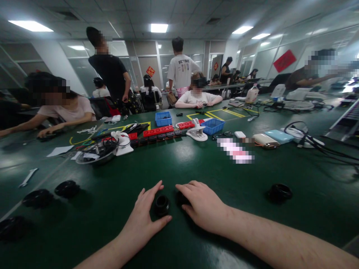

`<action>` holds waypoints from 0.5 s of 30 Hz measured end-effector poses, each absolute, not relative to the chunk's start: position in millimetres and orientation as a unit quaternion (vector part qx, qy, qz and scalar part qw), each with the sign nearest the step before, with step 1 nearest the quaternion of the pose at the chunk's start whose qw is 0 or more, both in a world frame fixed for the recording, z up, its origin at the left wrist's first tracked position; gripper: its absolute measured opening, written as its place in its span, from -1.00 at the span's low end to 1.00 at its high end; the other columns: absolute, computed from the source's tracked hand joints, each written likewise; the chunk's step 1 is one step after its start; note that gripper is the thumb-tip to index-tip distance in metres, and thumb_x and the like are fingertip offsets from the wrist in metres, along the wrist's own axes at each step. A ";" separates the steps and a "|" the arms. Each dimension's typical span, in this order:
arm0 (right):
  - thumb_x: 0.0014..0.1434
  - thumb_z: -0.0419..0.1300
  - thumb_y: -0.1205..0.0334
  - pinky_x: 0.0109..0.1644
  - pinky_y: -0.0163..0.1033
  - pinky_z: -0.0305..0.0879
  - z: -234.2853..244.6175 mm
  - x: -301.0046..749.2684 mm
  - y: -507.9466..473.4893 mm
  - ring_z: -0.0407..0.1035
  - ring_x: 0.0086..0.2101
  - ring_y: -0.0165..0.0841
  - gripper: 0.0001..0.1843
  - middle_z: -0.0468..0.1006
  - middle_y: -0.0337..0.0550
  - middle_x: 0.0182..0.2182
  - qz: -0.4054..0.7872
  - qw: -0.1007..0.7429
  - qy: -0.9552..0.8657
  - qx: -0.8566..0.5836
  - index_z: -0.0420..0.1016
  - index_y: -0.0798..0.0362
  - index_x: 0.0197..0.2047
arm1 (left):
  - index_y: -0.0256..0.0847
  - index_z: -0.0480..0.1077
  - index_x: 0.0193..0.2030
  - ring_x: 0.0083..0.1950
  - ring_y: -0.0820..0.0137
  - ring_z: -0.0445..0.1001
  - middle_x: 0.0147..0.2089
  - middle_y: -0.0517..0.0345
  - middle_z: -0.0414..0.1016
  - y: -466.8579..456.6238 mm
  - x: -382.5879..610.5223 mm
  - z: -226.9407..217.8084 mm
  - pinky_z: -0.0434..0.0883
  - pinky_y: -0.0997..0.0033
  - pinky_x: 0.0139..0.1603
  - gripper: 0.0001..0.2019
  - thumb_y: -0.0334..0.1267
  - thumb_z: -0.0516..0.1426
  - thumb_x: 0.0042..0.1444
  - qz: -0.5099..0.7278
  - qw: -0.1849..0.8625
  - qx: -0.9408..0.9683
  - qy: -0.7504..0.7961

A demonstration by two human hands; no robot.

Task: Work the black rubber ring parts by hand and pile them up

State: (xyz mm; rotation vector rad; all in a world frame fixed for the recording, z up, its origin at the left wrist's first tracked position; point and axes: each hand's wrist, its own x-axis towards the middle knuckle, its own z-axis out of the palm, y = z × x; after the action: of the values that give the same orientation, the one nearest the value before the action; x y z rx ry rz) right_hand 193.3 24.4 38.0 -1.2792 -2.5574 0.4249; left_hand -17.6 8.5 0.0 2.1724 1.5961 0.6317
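On the green table, a small black hollow cylindrical part (162, 205) stands with its round opening facing up. My left hand (147, 211) is beside it, fingers and thumb spread around its left side; I cannot tell whether they touch it. Just to the right, my right hand (200, 205) curls its fingers and thumb over a second dark part (181, 198), mostly hidden beneath the hand. Farther right lies another black ring-shaped part (280, 192). Several similar black parts (67, 189) lie at the left.
A wrench (28, 178) lies at the left. Across the table are a metal bowl of cables (97, 155), red and black power strips (158, 131), white clamps (196, 132) and blue bins (212, 126). Power banks (266, 141) and cables lie to the right. Several people sit or stand beyond.
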 end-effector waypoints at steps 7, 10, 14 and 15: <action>0.01 0.24 0.26 -0.07 -0.08 0.24 40.2 192.0 27.9 0.27 -0.14 -0.18 -0.52 0.43 -0.03 -0.15 0.125 0.089 -0.881 -0.448 0.33 0.09 0.03 | -0.10 0.08 0.19 0.21 0.08 0.20 0.06 0.08 0.40 8.3 -14.2 7.5 -0.15 -0.25 0.25 -0.41 -0.21 0.12 -0.01 0.193 0.204 0.779 0.560; -0.03 0.28 0.20 -0.11 -0.09 0.26 39.6 192.5 29.8 0.28 -0.16 -0.17 -0.56 0.43 -0.03 -0.18 0.124 0.086 -0.876 -0.458 0.38 0.09 -0.05 | -0.11 0.10 0.18 0.21 0.08 0.21 0.07 0.07 0.40 6.9 -14.4 8.7 -0.14 -0.24 0.25 -0.44 -0.21 0.10 0.01 0.191 0.206 0.779 0.560; -0.05 0.29 0.01 -0.10 -0.07 0.25 40.4 192.1 29.4 0.27 -0.15 -0.14 -0.39 0.42 0.02 -0.16 0.127 0.089 -0.870 -0.467 0.33 0.14 0.01 | -0.12 0.10 0.18 0.21 0.10 0.21 0.07 0.05 0.40 6.6 -14.0 9.9 -0.17 -0.23 0.26 -0.45 -0.21 0.10 0.01 0.196 0.205 0.782 0.555; -0.03 0.26 -0.04 -0.09 -0.06 0.24 40.8 191.9 29.0 0.26 -0.14 -0.13 -0.36 0.41 0.03 -0.14 0.127 0.091 -0.869 -0.470 0.30 0.16 0.05 | -0.12 0.10 0.18 0.21 0.10 0.21 0.07 0.05 0.39 6.7 -13.7 10.5 -0.17 -0.22 0.26 -0.45 -0.20 0.10 0.01 0.199 0.205 0.782 0.554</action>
State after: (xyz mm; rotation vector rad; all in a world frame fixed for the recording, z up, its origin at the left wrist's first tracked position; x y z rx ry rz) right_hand 191.9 29.0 40.8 -1.3956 -2.5809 0.3787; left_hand -13.7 6.7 10.5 2.1803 1.5455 0.5552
